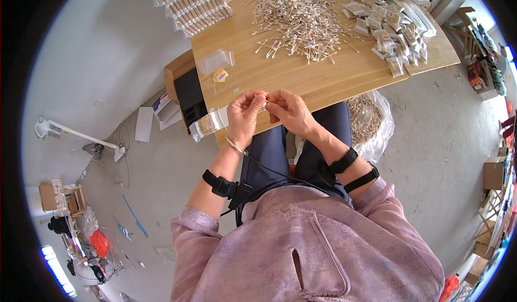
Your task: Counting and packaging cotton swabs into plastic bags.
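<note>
Over the near edge of the wooden table (318, 84), my left hand (243, 120) and my right hand (293, 114) meet. Both are closed in a pinch, fingertips nearly touching, around what looks like a cotton swab (264, 105); the fingers hide most of it. Beside my left hand, a clear bag of filled packets (207, 124) lies at the table's left corner. Farther up are small yellow cards (219, 75) and flat clear plastic bags (215, 61). A big heap of loose cotton swabs (301, 19) covers the table's far middle.
Filled swab packets (396, 35) lie piled at the table's right, and more stand in stacked rows (191, 3) at the far left. An open carton (180, 68) sits against the left edge. Below the table, right of my legs, is a large plastic bag of swabs (363, 120).
</note>
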Tool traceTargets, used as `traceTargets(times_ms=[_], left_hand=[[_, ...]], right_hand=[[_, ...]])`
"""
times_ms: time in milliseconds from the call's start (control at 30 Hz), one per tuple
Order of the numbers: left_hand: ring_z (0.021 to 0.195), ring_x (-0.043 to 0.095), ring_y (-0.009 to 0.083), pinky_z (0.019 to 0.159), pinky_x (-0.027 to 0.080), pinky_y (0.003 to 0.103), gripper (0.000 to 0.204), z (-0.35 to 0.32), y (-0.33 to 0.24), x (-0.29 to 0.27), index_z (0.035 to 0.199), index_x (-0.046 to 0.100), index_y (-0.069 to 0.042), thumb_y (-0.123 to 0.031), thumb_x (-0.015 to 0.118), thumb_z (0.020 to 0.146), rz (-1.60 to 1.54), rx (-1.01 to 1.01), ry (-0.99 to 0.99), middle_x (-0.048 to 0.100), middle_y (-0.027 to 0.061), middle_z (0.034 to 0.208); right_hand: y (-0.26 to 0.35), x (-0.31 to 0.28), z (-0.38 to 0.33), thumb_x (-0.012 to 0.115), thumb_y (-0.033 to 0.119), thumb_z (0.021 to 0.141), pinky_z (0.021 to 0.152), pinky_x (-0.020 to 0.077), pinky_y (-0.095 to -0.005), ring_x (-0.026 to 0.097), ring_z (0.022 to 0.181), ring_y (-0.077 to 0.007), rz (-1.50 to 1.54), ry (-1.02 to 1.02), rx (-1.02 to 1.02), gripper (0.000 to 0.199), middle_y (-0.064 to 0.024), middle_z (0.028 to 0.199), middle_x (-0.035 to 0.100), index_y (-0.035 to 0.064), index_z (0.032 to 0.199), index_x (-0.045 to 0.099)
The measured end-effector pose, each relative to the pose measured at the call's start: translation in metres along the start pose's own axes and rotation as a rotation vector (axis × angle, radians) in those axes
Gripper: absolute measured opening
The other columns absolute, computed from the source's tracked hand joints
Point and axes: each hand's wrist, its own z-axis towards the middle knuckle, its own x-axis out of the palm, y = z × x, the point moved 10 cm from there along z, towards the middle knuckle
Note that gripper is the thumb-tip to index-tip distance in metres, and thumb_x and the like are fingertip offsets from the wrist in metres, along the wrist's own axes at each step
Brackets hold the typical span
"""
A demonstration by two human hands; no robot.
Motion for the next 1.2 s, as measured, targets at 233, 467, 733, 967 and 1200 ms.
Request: traceTargets(times_ms=[233,467,733,967,1200], left_hand=[[0.081,0.061,0.0092,0.078,0.050,0.023,0.021,-0.003,0.004,0.005,0.097,0.068,-0.002,-0.019,0.071,0.085,-0.007,-0.042,0.046,0.068,0.0047,0.092],[0.083,0.061,0.0092,0.078,0.050,0.024,0.021,0.000,0.004,0.001,0.096,0.069,-0.002,-0.019,0.072,0.084,-0.018,-0.017,0.041,0.068,0.0050,0.093],[0.083,0.062,0.0104,0.079,0.050,0.025,0.023,-0.002,0.001,0.004,0.098,0.068,-0.002,-0.022,0.070,0.086,-0.043,-0.034,0.060,0.069,0.0062,0.094],[0.087,0.062,0.0124,0.082,0.050,0.027,0.027,-0.001,-0.006,0.007,0.100,0.068,-0.001,-0.026,0.064,0.090,-0.047,-0.006,0.101,0.069,0.0073,0.095],[0.089,0.063,0.0136,0.082,0.051,0.027,0.026,0.001,-0.017,0.012,0.104,0.065,-0.001,-0.024,0.063,0.091,-0.163,0.006,0.113,0.068,0.0086,0.096]], right_hand=[[-0.006,0.003,-0.002,0.055,0.017,0.095,0.053,0.0452,-0.0239,0.056,0.057,-0.0101,-0.105,0.143,0.121,0.021,-0.0044,0.063,0.059,-0.0037,0.092,0.057],[-0.001,0.000,-0.001,0.050,0.023,0.098,0.053,0.0467,-0.0241,0.056,0.057,-0.0098,-0.083,0.087,0.027,0.027,-0.0041,0.064,0.059,-0.0021,0.093,0.058],[-0.008,0.004,-0.002,0.045,0.023,0.099,0.052,0.0465,-0.0259,0.058,0.055,-0.0115,-0.002,0.133,0.122,0.029,-0.0047,0.062,0.059,-0.0018,0.090,0.056],[-0.017,0.010,-0.005,0.040,0.030,0.102,0.056,0.0453,-0.0263,0.057,0.054,-0.0145,0.165,0.229,0.215,0.034,-0.0063,0.062,0.058,0.0011,0.089,0.054],[-0.017,0.008,-0.009,0.040,0.030,0.102,0.057,0.0458,-0.0265,0.058,0.055,-0.0151,0.192,0.229,0.272,0.034,-0.0065,0.062,0.058,0.0014,0.092,0.054]])
